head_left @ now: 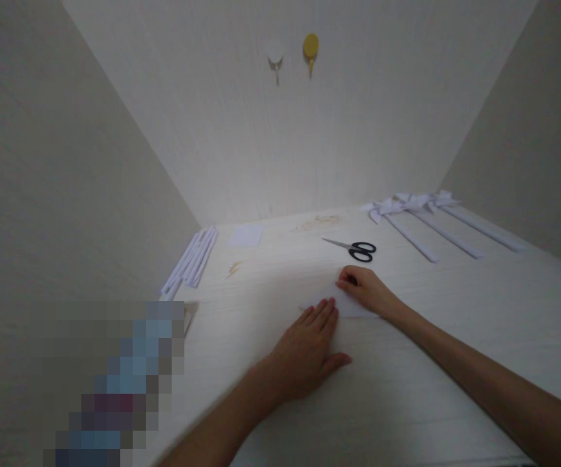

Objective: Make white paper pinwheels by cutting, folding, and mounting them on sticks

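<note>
My left hand (304,353) lies flat, palm down, on the white table, its fingertips touching the near edge of a white sheet of paper (346,306). My right hand (365,288) rests on the far right part of that paper with its fingers curled, pressing or pinching it. The paper is hard to tell from the table. Black-handled scissors (355,249) lie just beyond my right hand.
Folded white paper strips (193,259) lie by the left wall. A small white sheet (246,235) sits at the back. Paper pinwheel-like pieces with long white sticks (426,224) lie at the back right. Two hooks (310,48) hang on the wall. A blurred patch covers the lower left.
</note>
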The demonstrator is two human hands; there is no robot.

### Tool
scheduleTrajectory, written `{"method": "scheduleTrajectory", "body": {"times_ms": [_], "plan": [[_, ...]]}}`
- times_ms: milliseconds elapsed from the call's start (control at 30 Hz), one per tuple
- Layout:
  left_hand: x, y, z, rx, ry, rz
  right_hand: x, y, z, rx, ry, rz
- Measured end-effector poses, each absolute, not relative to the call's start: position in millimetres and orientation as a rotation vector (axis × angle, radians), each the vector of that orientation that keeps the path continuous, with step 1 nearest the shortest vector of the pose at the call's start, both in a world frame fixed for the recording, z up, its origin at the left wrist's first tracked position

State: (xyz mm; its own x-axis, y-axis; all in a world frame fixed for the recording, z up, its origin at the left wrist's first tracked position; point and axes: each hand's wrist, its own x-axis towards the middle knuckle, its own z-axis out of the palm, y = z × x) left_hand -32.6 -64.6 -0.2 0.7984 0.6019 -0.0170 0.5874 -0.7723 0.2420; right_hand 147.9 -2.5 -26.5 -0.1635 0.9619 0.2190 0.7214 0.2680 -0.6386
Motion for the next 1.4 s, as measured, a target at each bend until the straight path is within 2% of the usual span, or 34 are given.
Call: {"method": "scheduleTrajectory", "body": {"times_ms": [133, 267, 333, 467, 633, 1067, 1267, 1400], "plan": [[-32.2, -54.6, -1.8, 2.784, 1.014, 0.12, 156.5, -3.6, -22.3, -1.518, -1.853, 0.446], [-26.4, -43.1, -8.1, 2.771, 1.18, 0.147, 153.2, -15.9, -18.1, -1.395, -1.877, 0.088], [-23.9, -39.5, -11.6, 2.756, 1.233, 0.184, 143.0, -24.6, -20.2, -1.278, -2.03, 0.019], [-21.0, -37.3, -17.8, 2.75, 1.252, 0.258, 122.9, -37.4, -31.4, -1.174, -2.377, 0.003], [-25.1, -40.2, -16.2, 2.761, 1.29, 0.248, 121.7, -39.9, -39.2, -1.215, -2.465, -0.078], [-28.9, -58.4, -10.1, 2.664, 1.939, 0.027, 122.8, -40.4, -27.5, -1.249, -2.496, -0.056], [-22.5, -60.0, -11.9, 2.796, 1.604, 0.097, 130.1, -27.9, -29.5, -1.368, -2.48, -0.129], [-21.6, -60.8, -14.8, 2.791, 1.509, 0.159, 129.7, -31.0, -29.1, -1.185, -2.581, 0.004]]}}
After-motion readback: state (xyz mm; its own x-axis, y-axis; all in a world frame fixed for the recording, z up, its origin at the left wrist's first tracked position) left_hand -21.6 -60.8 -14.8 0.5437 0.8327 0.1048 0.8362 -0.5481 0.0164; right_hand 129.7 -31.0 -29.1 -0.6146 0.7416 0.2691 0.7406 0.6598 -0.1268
